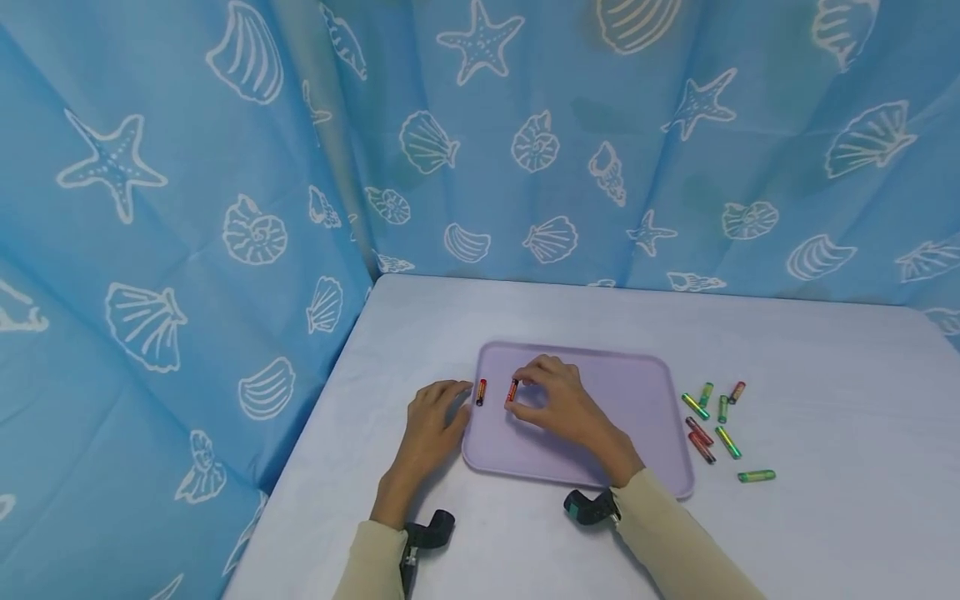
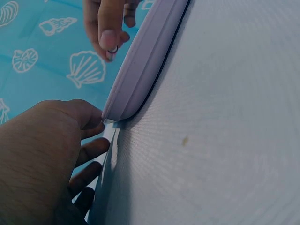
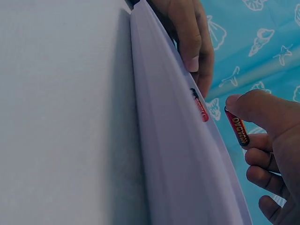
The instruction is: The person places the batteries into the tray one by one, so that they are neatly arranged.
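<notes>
So, labels: some lettering can be made out on the red battery (image 3: 237, 127) pinched by the right hand (image 1: 560, 400), but the word can't be read with any confidence. A small light marking can be seen on the other red cell (image 1: 481, 392) too, way too tiny to be read. No luck with the loose ones either, they're just too small.

Count-wise, ten batteries can be tallied: one held, one laid inside the purple tray (image 1: 592, 458) along its left side, and eight scattered on the white bench (image 1: 840, 400) just right of the tray. Those eight are split into five green cells (image 1: 727, 442) and three red cells (image 1: 702, 447).

The held one is gripped by its ends between thumb and fingertips, over the left part of the tray; whether the tray is touched by it can't be told. The left hand (image 1: 429, 425) is set at the tray's left edge, fingers loosely bent with a gap left to the thumb, no battery gripped.
</notes>
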`<move>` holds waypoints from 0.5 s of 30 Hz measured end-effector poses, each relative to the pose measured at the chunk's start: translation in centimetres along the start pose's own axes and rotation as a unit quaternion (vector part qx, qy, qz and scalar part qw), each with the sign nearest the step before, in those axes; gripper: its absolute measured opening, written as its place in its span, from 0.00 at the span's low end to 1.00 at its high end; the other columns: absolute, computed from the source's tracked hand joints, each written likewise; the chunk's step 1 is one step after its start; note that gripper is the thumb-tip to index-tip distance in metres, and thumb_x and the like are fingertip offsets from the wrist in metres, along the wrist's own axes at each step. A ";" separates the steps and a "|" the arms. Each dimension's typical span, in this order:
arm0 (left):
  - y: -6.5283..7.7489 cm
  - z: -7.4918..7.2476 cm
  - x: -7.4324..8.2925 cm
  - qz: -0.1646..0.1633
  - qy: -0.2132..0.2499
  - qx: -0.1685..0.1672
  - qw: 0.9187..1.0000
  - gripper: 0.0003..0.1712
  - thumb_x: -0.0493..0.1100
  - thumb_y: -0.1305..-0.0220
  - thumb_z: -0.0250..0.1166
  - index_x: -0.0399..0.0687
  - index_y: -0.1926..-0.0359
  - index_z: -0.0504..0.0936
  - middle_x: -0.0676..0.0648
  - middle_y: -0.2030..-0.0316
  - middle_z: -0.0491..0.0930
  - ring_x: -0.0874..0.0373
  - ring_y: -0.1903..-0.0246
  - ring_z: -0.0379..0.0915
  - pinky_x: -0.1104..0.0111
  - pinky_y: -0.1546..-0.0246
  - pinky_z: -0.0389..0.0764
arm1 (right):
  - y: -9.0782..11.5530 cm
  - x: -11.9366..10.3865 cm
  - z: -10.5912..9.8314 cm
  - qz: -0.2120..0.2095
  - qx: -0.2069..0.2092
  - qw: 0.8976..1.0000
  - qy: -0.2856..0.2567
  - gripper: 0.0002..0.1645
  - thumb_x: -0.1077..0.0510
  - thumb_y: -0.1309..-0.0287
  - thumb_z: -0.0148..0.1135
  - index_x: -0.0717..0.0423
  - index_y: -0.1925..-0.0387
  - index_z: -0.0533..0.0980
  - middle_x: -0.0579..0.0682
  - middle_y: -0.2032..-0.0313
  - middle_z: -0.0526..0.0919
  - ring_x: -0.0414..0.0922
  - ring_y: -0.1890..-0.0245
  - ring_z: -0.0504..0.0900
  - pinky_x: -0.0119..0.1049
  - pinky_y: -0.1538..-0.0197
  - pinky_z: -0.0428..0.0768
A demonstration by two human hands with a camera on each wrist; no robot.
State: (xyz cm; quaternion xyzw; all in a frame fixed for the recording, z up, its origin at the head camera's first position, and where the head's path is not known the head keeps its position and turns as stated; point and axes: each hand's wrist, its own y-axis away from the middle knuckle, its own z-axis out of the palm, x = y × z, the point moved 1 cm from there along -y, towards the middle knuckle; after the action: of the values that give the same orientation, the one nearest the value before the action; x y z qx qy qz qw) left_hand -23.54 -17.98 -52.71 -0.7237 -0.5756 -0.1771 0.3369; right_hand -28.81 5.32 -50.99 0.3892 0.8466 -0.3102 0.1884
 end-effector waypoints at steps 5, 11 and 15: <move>-0.4 0.2 0.2 0.001 -0.011 0.002 1.000 0.21 0.44 0.28 0.60 0.49 0.37 0.78 0.45 0.41 0.76 0.44 0.36 0.63 0.45 0.34 0.57 | -0.6 0.1 -0.1 0.002 -0.008 1.000 0.001 0.22 0.48 0.48 0.77 0.53 0.54 0.83 0.49 0.59 0.78 0.44 0.56 0.73 0.47 0.46 0.64; -0.5 0.2 0.3 -0.006 -0.011 0.003 1.000 0.21 0.44 0.28 0.60 0.49 0.37 0.78 0.44 0.41 0.76 0.43 0.36 0.63 0.44 0.34 0.58 | -1.4 0.0 0.6 0.002 -0.017 1.000 -0.011 0.22 0.49 0.48 0.77 0.54 0.54 0.83 0.48 0.59 0.78 0.43 0.55 0.74 0.48 0.46 0.63; -0.3 0.1 0.2 -0.006 -0.020 0.001 1.000 0.20 0.44 0.28 0.60 0.49 0.38 0.78 0.44 0.41 0.76 0.43 0.37 0.64 0.44 0.35 0.59 | -1.8 -0.3 1.4 -0.003 -0.027 1.000 -0.008 0.22 0.48 0.48 0.77 0.53 0.54 0.83 0.48 0.59 0.78 0.43 0.55 0.73 0.47 0.47 0.64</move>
State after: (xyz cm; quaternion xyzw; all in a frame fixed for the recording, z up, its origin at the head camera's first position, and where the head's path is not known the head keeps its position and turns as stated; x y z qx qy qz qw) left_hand -23.75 -17.79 -52.58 -0.7234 -0.5868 -0.1636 0.3249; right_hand -29.90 3.30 -51.14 0.3792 0.8543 -0.2907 0.2047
